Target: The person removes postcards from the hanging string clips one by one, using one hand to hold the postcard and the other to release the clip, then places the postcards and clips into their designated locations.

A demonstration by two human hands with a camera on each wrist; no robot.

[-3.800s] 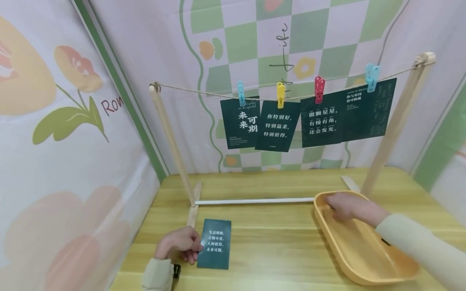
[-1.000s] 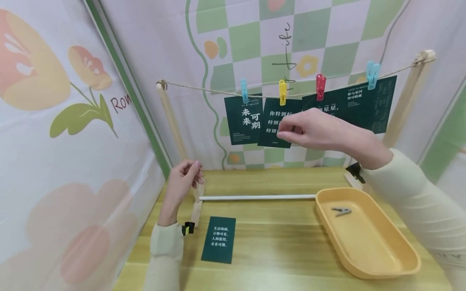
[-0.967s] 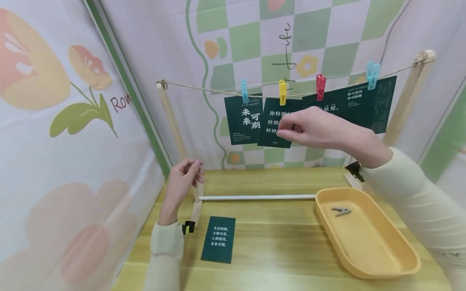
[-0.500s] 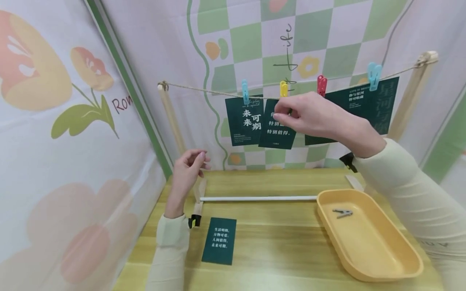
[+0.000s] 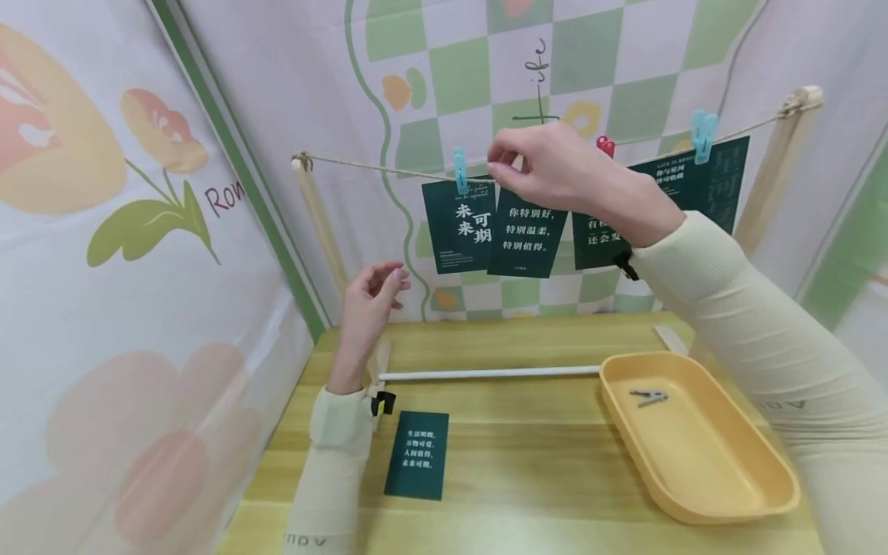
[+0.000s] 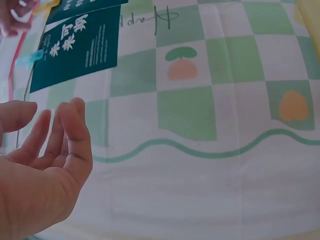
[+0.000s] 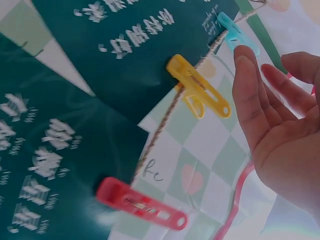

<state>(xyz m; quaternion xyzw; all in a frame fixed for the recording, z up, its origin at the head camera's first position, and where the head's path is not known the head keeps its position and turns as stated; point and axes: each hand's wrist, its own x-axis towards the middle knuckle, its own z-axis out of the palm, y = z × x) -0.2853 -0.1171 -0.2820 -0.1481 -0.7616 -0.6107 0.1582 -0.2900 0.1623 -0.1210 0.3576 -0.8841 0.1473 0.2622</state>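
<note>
Left hand point(image 5: 368, 308), right hand point(image 5: 555, 166) — both empty, thumbs apart from fingers.
Right near yellow clip point(image 7: 190, 76), far side — contact hard to tell.

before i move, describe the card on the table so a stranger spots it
On the wooden table, find the white rod. In front of its left end lies a dark green card with white writing. The other cards hang from the string; this one lies flat.
</note>
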